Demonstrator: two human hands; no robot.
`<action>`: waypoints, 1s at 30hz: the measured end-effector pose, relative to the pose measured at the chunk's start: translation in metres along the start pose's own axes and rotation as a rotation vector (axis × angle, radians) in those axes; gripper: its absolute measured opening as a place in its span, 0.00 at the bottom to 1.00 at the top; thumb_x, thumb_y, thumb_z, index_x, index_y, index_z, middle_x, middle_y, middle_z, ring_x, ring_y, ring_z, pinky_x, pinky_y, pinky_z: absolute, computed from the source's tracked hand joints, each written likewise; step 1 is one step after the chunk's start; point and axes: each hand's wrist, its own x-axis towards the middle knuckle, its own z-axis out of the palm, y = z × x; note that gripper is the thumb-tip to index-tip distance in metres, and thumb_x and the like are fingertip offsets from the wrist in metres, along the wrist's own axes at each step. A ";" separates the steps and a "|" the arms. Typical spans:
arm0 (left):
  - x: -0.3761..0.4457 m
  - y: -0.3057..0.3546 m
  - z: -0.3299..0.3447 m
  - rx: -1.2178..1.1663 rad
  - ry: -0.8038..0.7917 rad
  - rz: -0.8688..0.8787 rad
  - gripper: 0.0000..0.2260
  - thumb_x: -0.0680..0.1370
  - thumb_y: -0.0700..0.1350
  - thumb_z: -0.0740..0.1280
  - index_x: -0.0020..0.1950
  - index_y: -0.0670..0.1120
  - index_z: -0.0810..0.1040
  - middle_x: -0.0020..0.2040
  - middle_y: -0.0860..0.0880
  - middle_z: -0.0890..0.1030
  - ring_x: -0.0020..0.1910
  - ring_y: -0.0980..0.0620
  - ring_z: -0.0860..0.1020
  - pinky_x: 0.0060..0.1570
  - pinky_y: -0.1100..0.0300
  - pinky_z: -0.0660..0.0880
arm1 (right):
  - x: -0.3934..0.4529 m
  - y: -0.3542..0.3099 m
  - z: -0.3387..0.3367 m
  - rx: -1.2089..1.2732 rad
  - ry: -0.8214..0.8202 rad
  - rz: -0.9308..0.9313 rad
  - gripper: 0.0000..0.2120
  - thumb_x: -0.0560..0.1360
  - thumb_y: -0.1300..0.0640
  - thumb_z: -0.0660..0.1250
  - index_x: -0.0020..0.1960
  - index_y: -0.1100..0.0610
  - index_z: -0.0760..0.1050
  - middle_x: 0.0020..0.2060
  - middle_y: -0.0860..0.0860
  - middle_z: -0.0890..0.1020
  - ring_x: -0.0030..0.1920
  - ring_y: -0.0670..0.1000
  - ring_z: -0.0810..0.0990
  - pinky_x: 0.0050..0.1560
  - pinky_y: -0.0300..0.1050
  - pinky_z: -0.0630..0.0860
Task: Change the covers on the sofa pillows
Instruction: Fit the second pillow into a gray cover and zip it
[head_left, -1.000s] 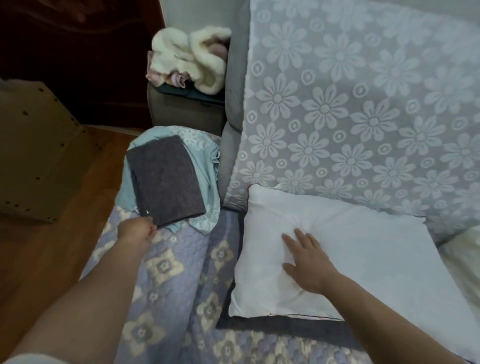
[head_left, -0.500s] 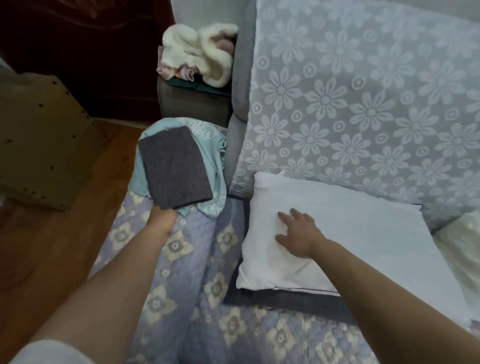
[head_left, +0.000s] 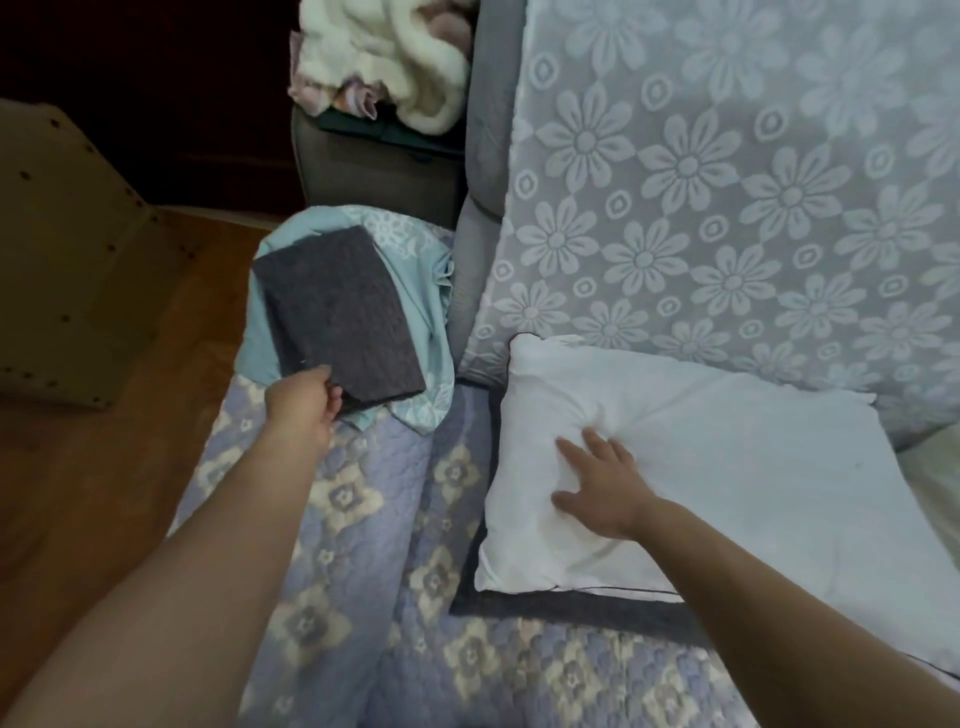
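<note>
Left hand (head_left: 301, 402) is where I look first: its fingers curl round the near corner of the grey cover (head_left: 335, 314), thumb side tucked under the edge, so I read it as a pinch grip on that folded cloth. Beyond that hand the cover lies flat on a pale blue cloth (head_left: 415, 291), whose hem spills out just to the right of my knuckles. Under both hands runs the quilted throw (head_left: 363, 519) with its flower squares.

My right hand (head_left: 597, 488) lies flat on the pillow (head_left: 727, 467), fingers straight and spread, pressing a shallow dent into the white cloth near its left end; it grips nothing. Under the pillow, on the side nearer me, a dark grey cloth (head_left: 561, 605) shows as a strip along the edge; I cannot tell what it is. Past the right hand's fingertips stands the flowered backrest (head_left: 727, 182), touching the pillow's far edge. Well beyond the left hand, a fluffy cream bundle (head_left: 384, 57) sits on a stool (head_left: 374, 171).
</note>
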 end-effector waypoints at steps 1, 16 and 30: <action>-0.027 0.017 0.007 -0.024 -0.062 0.026 0.03 0.81 0.41 0.67 0.54 0.44 0.77 0.42 0.48 0.78 0.35 0.55 0.75 0.34 0.64 0.75 | -0.006 -0.001 -0.009 0.026 -0.002 0.000 0.38 0.78 0.40 0.63 0.82 0.46 0.49 0.82 0.54 0.46 0.81 0.60 0.45 0.80 0.55 0.46; -0.475 0.208 0.004 -0.062 -0.813 0.725 0.08 0.75 0.44 0.70 0.36 0.50 0.82 0.41 0.51 0.84 0.47 0.54 0.83 0.60 0.55 0.77 | -0.280 -0.108 -0.197 0.744 0.731 -0.677 0.19 0.70 0.65 0.70 0.49 0.41 0.73 0.44 0.41 0.80 0.46 0.39 0.79 0.43 0.34 0.71; -0.537 0.247 0.030 -0.478 -0.829 0.668 0.03 0.79 0.42 0.65 0.49 0.45 0.78 0.54 0.44 0.81 0.58 0.46 0.81 0.59 0.55 0.79 | -0.393 0.051 -0.325 0.343 1.594 -0.249 0.08 0.78 0.61 0.63 0.52 0.55 0.80 0.44 0.54 0.84 0.46 0.59 0.79 0.42 0.46 0.68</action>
